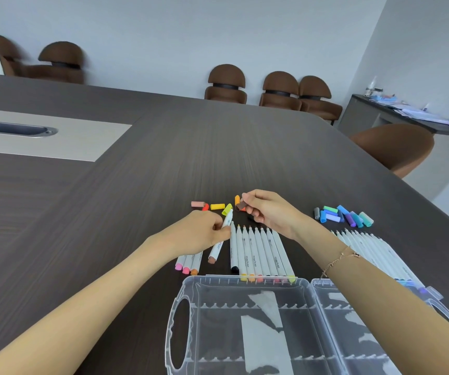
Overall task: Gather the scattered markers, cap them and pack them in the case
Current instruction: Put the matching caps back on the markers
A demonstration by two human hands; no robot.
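A white-barrelled marker with a brown end cap (219,243) is held slantwise above the dark wood-grain table (164,163), its uncapped tip pointing away from the person, and is pinched near its upper part in the narrow grip of the left hand (204,234), whose fingers are curled round the barrel. A small brown marker cap (241,204) is pinched between thumb and fingertips of the right hand (268,212), which is raised just beyond the marker's tip with the wrist bent and a thin gold chain bracelet (338,259) on the forearm. Just right of the held marker a row of white uncapped markers (258,253) lies side by side on the table, and three more with pink and orange ends (187,265) lie under the left wrist. Loose warm-coloured caps (216,207) are scattered beyond the hands; a cluster of blue, green and purple caps (345,216) lies well to the right, above a second row of white markers (375,250). The clear plastic case (180,334) lies open nearest the person. Brown chairs (227,83) stand along the wall.
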